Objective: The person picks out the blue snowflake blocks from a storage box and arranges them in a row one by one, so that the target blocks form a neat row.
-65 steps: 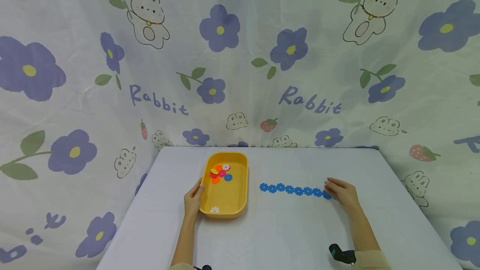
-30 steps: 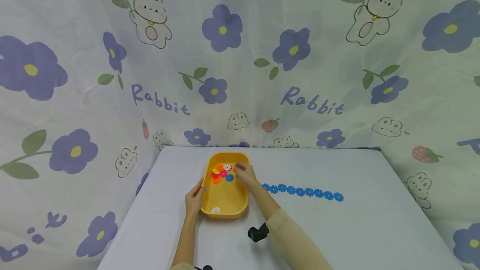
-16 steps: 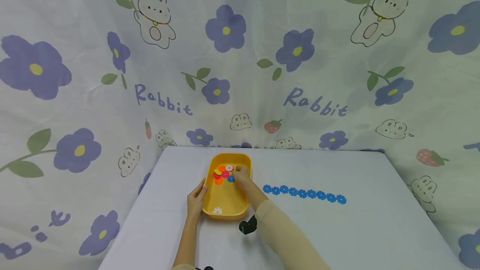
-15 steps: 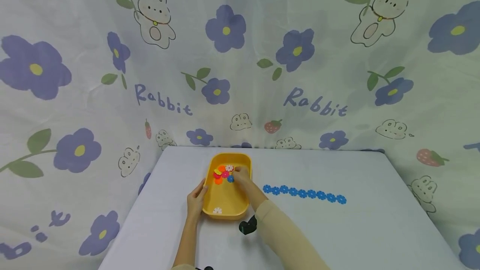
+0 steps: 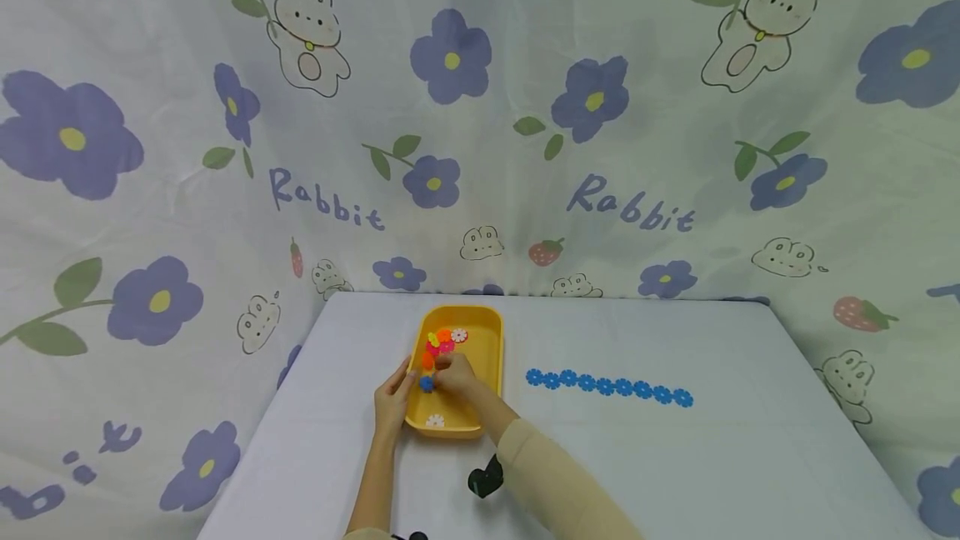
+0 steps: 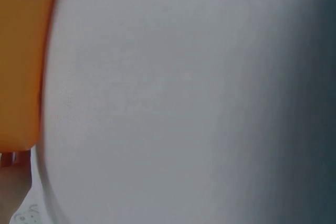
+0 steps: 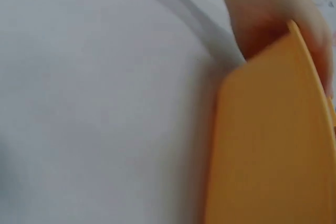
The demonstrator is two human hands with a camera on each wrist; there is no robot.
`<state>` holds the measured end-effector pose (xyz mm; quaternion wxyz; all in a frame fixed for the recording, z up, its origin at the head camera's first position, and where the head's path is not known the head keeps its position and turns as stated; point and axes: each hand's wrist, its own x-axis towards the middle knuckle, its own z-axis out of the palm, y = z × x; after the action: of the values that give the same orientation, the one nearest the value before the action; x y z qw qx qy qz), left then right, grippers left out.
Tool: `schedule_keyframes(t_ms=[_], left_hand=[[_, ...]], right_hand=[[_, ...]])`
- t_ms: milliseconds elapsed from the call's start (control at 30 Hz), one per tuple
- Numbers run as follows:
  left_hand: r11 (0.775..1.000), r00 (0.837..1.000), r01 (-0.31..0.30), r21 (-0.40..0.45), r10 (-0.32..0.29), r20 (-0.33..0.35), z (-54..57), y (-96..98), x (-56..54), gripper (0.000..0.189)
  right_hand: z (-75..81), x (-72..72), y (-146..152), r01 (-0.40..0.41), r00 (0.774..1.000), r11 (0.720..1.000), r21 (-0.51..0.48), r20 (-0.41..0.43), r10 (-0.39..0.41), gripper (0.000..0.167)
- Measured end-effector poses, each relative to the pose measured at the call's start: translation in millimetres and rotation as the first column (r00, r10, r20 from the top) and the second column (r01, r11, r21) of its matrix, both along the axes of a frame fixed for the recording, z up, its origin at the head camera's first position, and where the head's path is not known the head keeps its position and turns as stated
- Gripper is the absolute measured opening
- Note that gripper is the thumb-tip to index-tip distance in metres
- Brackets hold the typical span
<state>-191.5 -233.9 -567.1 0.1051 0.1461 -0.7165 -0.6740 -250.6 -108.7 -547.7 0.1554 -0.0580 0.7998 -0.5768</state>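
My left hand (image 5: 393, 400) grips the left wall of the yellow tray (image 5: 491, 373); the left wrist view shows its fingers (image 6: 20, 158) against the tray's outside. Over the near rim on the right reaches my right hand (image 5: 459, 377), with its fingers bent down inside the tray. At its fingertips lies a blue flower-shaped snowflake disc (image 5: 427, 383), beside an orange one (image 5: 427, 360); whether the fingers pinch the blue disc is hidden. Farther back in the tray sit pink, yellow, orange and white discs (image 5: 459, 336). One white disc (image 5: 435, 421) lies at the near end.
A row of several blue snowflake discs (image 5: 606, 387) crosses the white table (image 5: 720, 457) to the right of the tray. Behind the table hangs a rabbit-and-flower print curtain (image 5: 517, 215). A black wrist camera (image 5: 486, 477) sits under the right forearm.
From the right end of the blue row, my right hand has come over into the tray. The loose blue disc has shifted left and nearer. The left hand stays on the tray.
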Motion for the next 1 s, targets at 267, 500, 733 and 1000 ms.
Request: schedule_keyframes(t_ms=[267,500,733,1000], left_hand=[[1.000,0.999,0.009,0.007,-0.009,-0.033,9.6,1.7,4.3,0.043],[1.000,1.000,-0.002,0.015,0.002,-0.013,0.2,-0.1,-0.4,0.044],[1.000,1.000,-0.016,0.011,0.016,-0.020,1.5,1.6,-0.7,0.042],[1.000,0.999,0.021,0.001,-0.021,-0.027,0.7,0.5,2.6,0.043]], right_hand=[[1.6,23.9,-16,-0.051,0.991,0.997,0.063,-0.122,0.059,0.032],[7.9,19.6,-3,0.052,0.997,0.997,-0.052,-0.058,-0.055,0.020],[20.3,20.2,12,0.081,0.997,0.983,0.165,0.003,-0.083,0.019],[16.0,37.0,-2,-0.086,0.995,0.992,0.095,0.065,0.080,0.027]])
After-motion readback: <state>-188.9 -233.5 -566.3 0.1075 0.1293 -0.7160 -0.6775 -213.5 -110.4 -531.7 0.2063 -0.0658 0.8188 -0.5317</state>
